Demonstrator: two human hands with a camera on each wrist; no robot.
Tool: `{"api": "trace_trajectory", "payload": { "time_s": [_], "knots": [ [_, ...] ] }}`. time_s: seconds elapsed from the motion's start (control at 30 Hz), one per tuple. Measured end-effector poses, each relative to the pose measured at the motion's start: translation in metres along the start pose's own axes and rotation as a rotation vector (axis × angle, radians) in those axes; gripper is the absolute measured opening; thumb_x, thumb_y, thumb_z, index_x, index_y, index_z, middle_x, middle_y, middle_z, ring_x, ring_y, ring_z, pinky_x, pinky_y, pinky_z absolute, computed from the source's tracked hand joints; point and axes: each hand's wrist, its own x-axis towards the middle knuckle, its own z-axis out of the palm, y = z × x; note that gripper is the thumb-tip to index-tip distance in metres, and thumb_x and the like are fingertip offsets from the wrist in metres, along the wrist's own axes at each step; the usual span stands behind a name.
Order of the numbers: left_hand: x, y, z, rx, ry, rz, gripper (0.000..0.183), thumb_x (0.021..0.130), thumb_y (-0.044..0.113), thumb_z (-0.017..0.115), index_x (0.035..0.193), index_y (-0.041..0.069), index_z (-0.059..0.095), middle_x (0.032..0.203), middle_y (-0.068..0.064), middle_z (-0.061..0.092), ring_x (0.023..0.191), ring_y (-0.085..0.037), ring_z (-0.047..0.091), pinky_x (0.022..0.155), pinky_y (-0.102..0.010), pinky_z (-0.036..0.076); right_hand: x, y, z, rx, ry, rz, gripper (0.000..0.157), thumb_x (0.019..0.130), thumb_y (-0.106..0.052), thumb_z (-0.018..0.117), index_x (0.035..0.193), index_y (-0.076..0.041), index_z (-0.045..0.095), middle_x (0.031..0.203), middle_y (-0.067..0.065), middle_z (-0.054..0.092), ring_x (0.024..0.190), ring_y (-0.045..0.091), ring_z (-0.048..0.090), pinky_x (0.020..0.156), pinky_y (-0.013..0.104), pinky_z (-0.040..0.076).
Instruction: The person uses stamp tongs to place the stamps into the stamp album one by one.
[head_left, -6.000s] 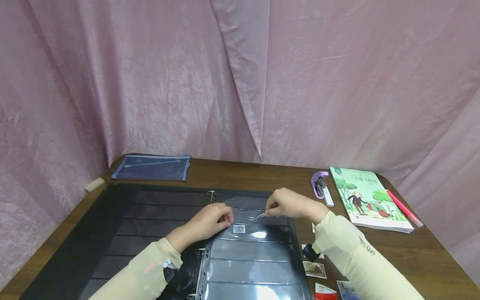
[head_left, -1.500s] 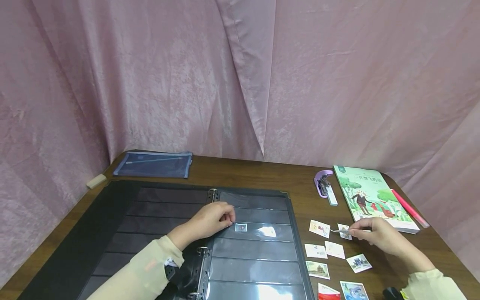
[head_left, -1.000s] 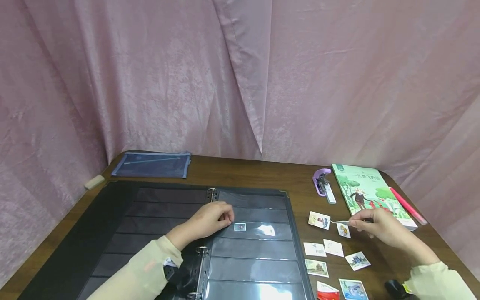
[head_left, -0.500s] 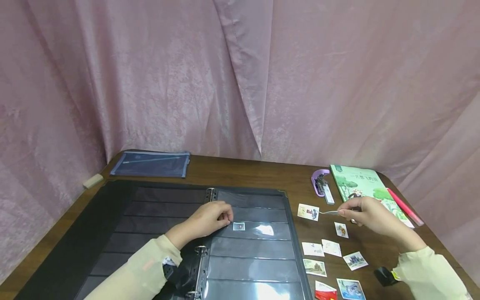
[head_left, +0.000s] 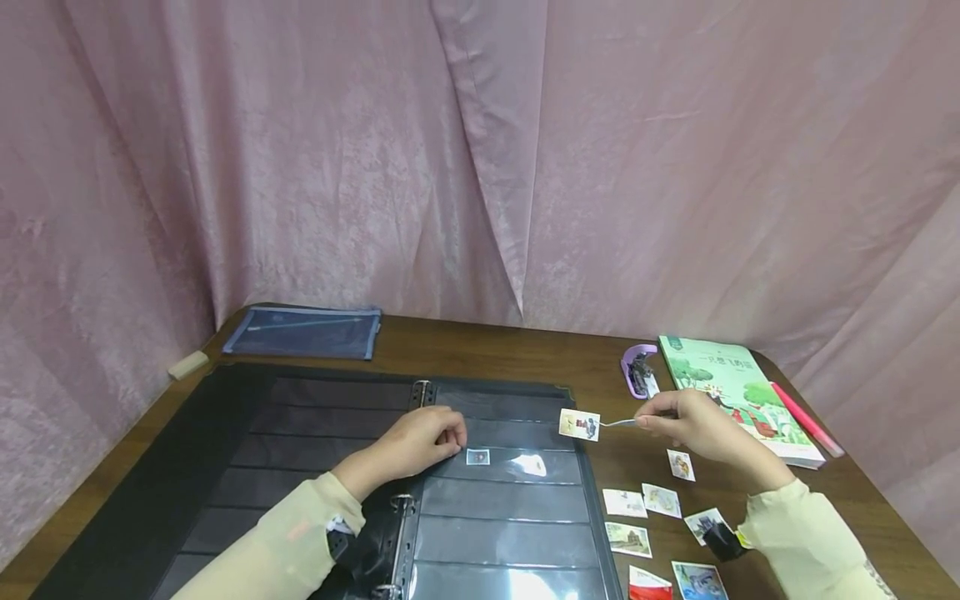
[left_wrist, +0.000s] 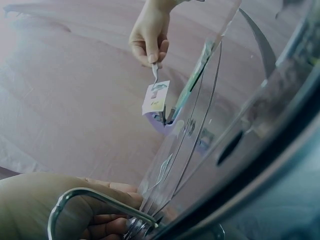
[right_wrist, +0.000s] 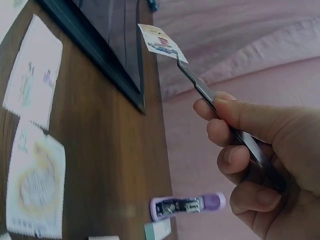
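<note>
On your left, a blue mesh zip pouch (head_left: pixel 303 332) lies behind the open black stamp album (head_left: pixel 191 450). Your left hand (head_left: pixel 416 442) rests at the binder rings, back upward, fingers curled in; you can't tell whether it pinches the clear sheet beneath. Just beside it, a small stamp (head_left: pixel 477 457) sits in the right page's third strip. Farther right, the larger stamp (head_left: pixel 580 424) hangs raised over the page's outer edge, well apart from your left hand and just left of your right fingertips, caught by the tweezers (head_left: pixel 618 422). Loose stamps (head_left: pixel 628 540) lie right of the album. Your right hand (head_left: pixel 693 425) grasps the tweezers, lifted above the table, thumb along the shaft, fingers curled round it. Rightmost lie a green picture book (head_left: pixel 716 367) and a red pen (head_left: pixel 806 419).
</note>
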Motion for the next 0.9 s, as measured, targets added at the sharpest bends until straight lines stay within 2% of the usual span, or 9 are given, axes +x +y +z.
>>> {"api": "trace_trajectory", "payload": {
  "time_s": [0.1, 0.27, 0.6, 0.77, 0.9],
  "knots": [
    [0.0, 0.0, 0.0, -0.004, -0.001, 0.0, 0.013, 0.081, 0.012, 0.063, 0.077, 0.022, 0.057, 0.073, 0.013, 0.051, 0.067, -0.001, 0.047, 0.061, -0.017, 0.041, 0.006, -0.002, 0.005, 0.016, -0.002, -0.001, 0.019, 0.086, -0.025, 0.058, 0.087, -0.009, 0.066, 0.059, -0.007, 0.044, 0.043, -0.001, 0.038, 0.041, 0.021, 0.037],
    [0.001, -0.001, 0.002, -0.006, -0.006, 0.015, 0.011, 0.081, 0.013, 0.062, 0.077, 0.022, 0.057, 0.073, 0.013, 0.051, 0.066, 0.0, 0.046, 0.061, -0.016, 0.041, 0.014, -0.003, 0.012, 0.036, 0.002, -0.018, 0.022, 0.085, -0.028, 0.059, 0.087, -0.008, 0.067, 0.065, -0.004, 0.053, 0.046, 0.001, 0.043, 0.043, 0.022, 0.04],
    [0.0, -0.003, 0.003, 0.002, 0.004, 0.029, 0.01, 0.082, 0.014, 0.063, 0.078, 0.022, 0.057, 0.073, 0.014, 0.051, 0.066, 0.0, 0.046, 0.06, -0.017, 0.041, 0.035, -0.014, 0.023, 0.07, -0.022, -0.128, 0.018, 0.085, -0.023, 0.06, 0.084, -0.007, 0.068, 0.064, 0.0, 0.056, 0.048, 0.002, 0.046, 0.046, 0.022, 0.043],
    [0.0, -0.004, 0.004, -0.014, 0.003, 0.033, 0.011, 0.081, 0.014, 0.064, 0.077, 0.022, 0.057, 0.073, 0.013, 0.052, 0.066, 0.0, 0.047, 0.061, -0.016, 0.041, 0.043, -0.017, 0.028, 0.081, -0.058, -0.115, 0.018, 0.084, -0.023, 0.06, 0.086, -0.008, 0.069, 0.072, 0.004, 0.06, 0.051, 0.003, 0.047, 0.048, 0.022, 0.044],
    [0.0, -0.004, 0.005, -0.021, 0.003, 0.028, 0.011, 0.081, 0.014, 0.065, 0.077, 0.022, 0.058, 0.073, 0.012, 0.052, 0.066, 0.001, 0.047, 0.061, -0.016, 0.041, 0.048, -0.018, 0.032, 0.075, -0.079, -0.121, 0.018, 0.084, -0.024, 0.06, 0.085, -0.009, 0.069, 0.069, 0.001, 0.059, 0.051, 0.003, 0.048, 0.049, 0.022, 0.044]
  ]
}}
